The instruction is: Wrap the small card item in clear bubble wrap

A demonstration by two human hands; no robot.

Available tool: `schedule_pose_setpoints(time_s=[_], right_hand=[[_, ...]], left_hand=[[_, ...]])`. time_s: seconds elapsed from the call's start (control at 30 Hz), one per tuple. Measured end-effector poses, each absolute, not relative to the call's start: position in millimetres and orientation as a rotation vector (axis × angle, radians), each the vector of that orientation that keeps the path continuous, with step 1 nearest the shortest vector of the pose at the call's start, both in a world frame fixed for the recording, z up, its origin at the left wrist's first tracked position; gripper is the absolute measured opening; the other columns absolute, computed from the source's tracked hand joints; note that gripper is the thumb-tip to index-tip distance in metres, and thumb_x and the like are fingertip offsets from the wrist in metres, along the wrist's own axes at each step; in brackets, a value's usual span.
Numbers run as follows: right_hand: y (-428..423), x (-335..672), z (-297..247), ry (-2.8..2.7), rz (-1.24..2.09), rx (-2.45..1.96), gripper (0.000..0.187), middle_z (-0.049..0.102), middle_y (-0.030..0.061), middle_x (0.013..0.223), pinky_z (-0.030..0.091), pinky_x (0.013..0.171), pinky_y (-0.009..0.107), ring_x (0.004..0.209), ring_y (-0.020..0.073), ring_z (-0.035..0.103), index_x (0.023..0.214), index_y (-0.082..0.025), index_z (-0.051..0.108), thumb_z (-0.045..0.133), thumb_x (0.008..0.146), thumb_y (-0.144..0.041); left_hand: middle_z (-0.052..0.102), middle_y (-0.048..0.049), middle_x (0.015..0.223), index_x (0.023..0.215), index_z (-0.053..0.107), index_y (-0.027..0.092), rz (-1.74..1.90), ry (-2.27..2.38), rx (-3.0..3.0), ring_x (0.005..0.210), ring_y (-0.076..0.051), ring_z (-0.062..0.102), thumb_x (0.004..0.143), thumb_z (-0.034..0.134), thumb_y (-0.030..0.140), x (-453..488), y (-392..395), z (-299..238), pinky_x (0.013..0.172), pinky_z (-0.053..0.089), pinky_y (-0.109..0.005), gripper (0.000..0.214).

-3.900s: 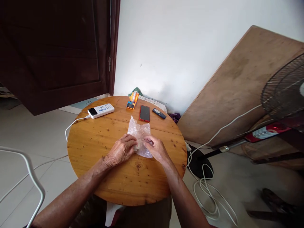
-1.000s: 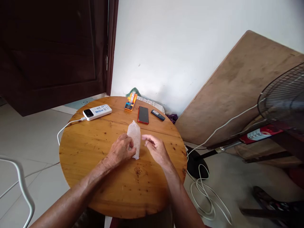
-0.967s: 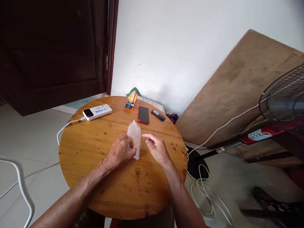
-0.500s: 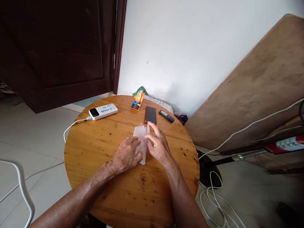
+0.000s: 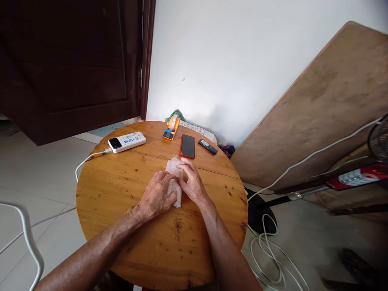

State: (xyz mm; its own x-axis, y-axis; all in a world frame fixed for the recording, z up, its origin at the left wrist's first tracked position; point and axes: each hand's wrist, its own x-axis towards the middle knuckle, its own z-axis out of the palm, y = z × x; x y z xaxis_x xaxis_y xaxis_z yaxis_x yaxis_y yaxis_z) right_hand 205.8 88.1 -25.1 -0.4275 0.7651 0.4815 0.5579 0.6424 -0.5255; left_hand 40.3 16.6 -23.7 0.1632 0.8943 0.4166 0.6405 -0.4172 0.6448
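At far left, a dark brown panelled door [image 5: 75,60], smooth and dull, above pale floor tiles [image 5: 39,169]; lower down, a thick, bent white cable [image 5: 26,226]. Next, a round worktop [image 5: 118,182] of honey-coloured wood, knotty, with straight seams between planks. Near its left rim, a white power bank [image 5: 133,140], rounded at the corners, glossy black at one end, blue-printed, with a white lead plugged in.

Further in, the left hand [image 5: 157,192], palm down, with half-bent fingers laid over the bundle and thumb along its near part; not clenched, but impossible to tell whether pinching or only pressing. At the back, an orange and blue plastic tape dispenser [image 5: 171,128], wheel-shaped at the top. In front, flat at mid-worktop and between both hands, a narrow, milky bundle of bubble wrap [image 5: 175,167], finely dimpled, partly covered. Beyond, a black-screened smartphone [image 5: 187,146] in a red case. Against the wrap's right side, the right hand [image 5: 193,184], with fingers loosely bent; again impossible to tell whether gripping. Then a slim dark handset [image 5: 207,146], lying aslant.

Off the worktop, a black fan base [image 5: 259,214], loops of smooth white cord [image 5: 273,279], and a large, stained brown board [image 5: 318,101] leaning against the white wall [image 5: 236,52].
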Motion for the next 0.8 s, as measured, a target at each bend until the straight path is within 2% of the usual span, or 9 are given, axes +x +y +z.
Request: schedule_pose_setpoints(time_s=[0.13,0.27,0.37,0.43,0.63,0.8], right_hand=[[89.2,204.4,-32.5,-2.059,0.405,-1.072,0.033,0.054,0.0112,0.135,0.037,0.11,0.041,0.128,0.0258,0.049,0.113,-0.022,0.062,0.064,0.08,-0.022],[88.6,203.0,-35.6,-1.975,0.429,-1.189,0.039,0.058,0.011,0.131,0.041,0.106,0.042,0.123,0.027,0.053,0.115,-0.022,0.061,0.069,0.077,-0.027],[91.8,206.0,-36.6,-1.861,0.498,-1.373,0.041,0.066,0.0084,0.118,0.05,0.09,0.04,0.095,0.0233,0.065,0.115,-0.022,0.06,0.068,0.076,-0.03],[96.0,208.3,-37.5,-1.758,0.593,-1.49,0.042,0.07,0.0074,0.108,0.053,0.081,0.038,0.078,0.0198,0.066,0.115,-0.021,0.061,0.067,0.075,-0.032],[105.4,202.0,-38.9,-1.509,0.97,-1.495,0.048,0.07,0.0033,0.081,0.05,0.07,0.031,0.073,0.0196,0.065,0.112,-0.016,0.062,0.07,0.067,-0.033],[97.4,191.6,-29.9,-1.398,1.27,-1.26,0.036,0.067,-0.0002,0.071,0.043,0.06,0.025,0.063,0.0149,0.057,0.094,-0.015,0.066,0.07,0.062,-0.031]], left_hand=[[0.053,-0.0136,0.122,0.119,0.062,0.017,1.086,1.468,2.192,0.109,-0.029,0.053,0.076,0.056,0.015,39.6,14.7,-23.8,0.096,0.048,-0.047,0.044],[0.056,-0.0132,0.12,0.11,0.068,0.017,1.041,1.467,2.256,0.107,-0.029,0.053,0.078,0.056,0.016,38.2,14.8,-26.0,0.097,0.047,-0.048,0.034],[0.058,-0.0137,0.116,0.105,0.07,0.016,1.037,1.466,2.265,0.107,-0.029,0.054,0.08,0.055,0.018,37.8,15.6,-28.5,0.097,0.048,-0.048,0.029],[0.059,-0.0145,0.116,0.103,0.07,0.015,1.054,1.463,2.262,0.107,-0.03,0.055,0.08,0.055,0.019,37.9,16.0,-29.7,0.097,0.048,-0.048,0.027],[0.059,-0.0136,0.114,0.103,0.07,0.015,1.082,1.439,2.261,0.106,-0.028,0.055,0.08,0.056,0.018,38.5,15.7,-30.0,0.096,0.049,-0.046,0.027],[0.06,-0.0121,0.113,0.103,0.071,0.017,1.09,1.448,2.261,0.104,-0.027,0.055,0.079,0.056,0.017,39.1,15.9,-30.2,0.096,0.049,-0.044,0.028]])
